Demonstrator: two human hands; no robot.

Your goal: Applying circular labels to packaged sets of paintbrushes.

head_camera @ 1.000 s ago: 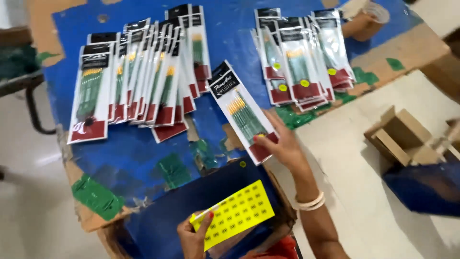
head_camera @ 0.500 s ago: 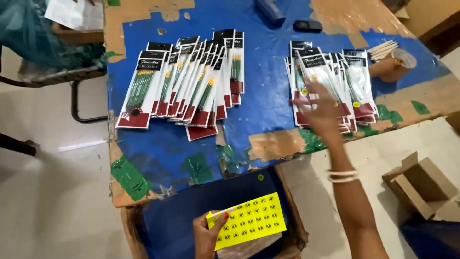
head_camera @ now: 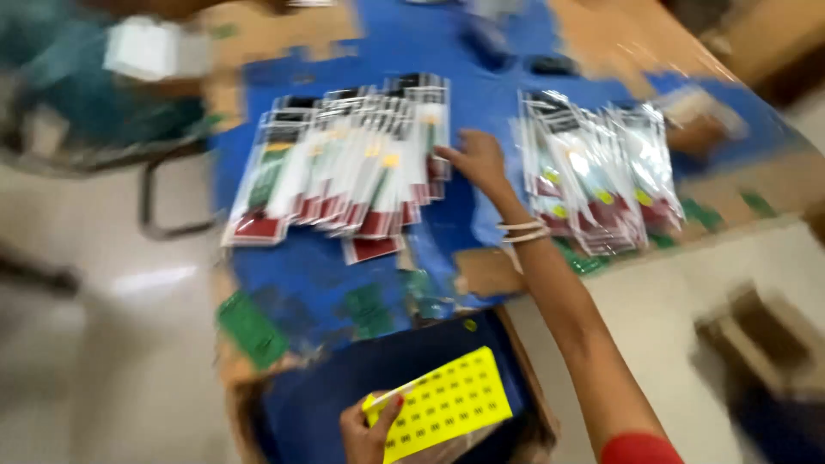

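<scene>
Brush packets [head_camera: 344, 172] touch right hand [head_camera: 477, 159]; left hand [head_camera: 368, 434] grips sticker sheet [head_camera: 443, 404].

The whole view is smeared by motion blur, so no edge is crisp. Light is bright, even and soft, with no hard shadows on the blue worktop [head_camera: 447, 232]. Glare whitens the clear wrappers of the packet row [head_camera: 344, 163] near the worktop's left edge and of the packet pile [head_camera: 593, 172] toward its right edge, washing out their print. A pale reflection lies on the floor [head_camera: 146, 279] beyond the left edge. The yellow sticker sheet [head_camera: 443, 404] is vivid, its marks only dark blobs. The far corners dissolve into streaks, and the box [head_camera: 756, 331] off the right edge is a soft shape.
</scene>
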